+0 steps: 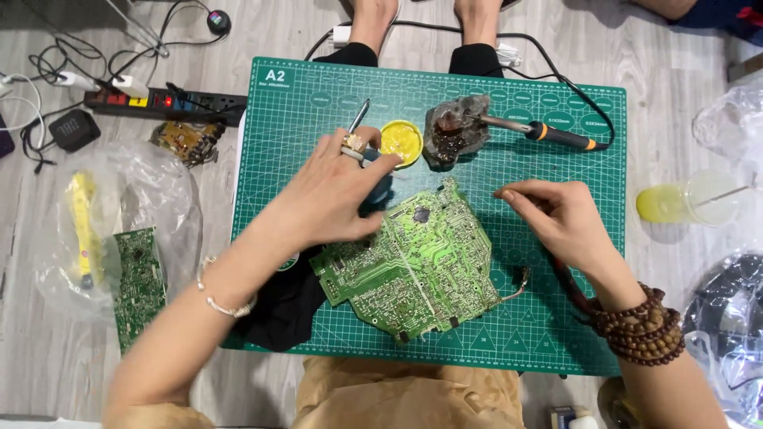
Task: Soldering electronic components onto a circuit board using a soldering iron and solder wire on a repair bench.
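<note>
A green circuit board (413,270) lies solder side up in the middle of a green cutting mat (556,334). My left hand (334,195) rests over the board's upper left corner, gripping a dark blue pen-like tool (380,193) whose metal rod (359,115) sticks out past my fingers. A round yellow tin (401,141) sits just beyond that hand. My right hand (556,218) hovers beside the board's upper right edge with its fingertips pinched together; nothing shows between them. A soldering iron (556,135) with a black and orange handle rests on a dark lumpy stand (453,131).
Another person's feet (421,24) stand at the mat's far edge. On the floor to the left lie a power strip (159,102), a black speaker (73,129) and a plastic bag holding a second circuit board (139,286). A yellow-filled cup (687,202) lies right. Black cloth (286,310) covers the mat's near left corner.
</note>
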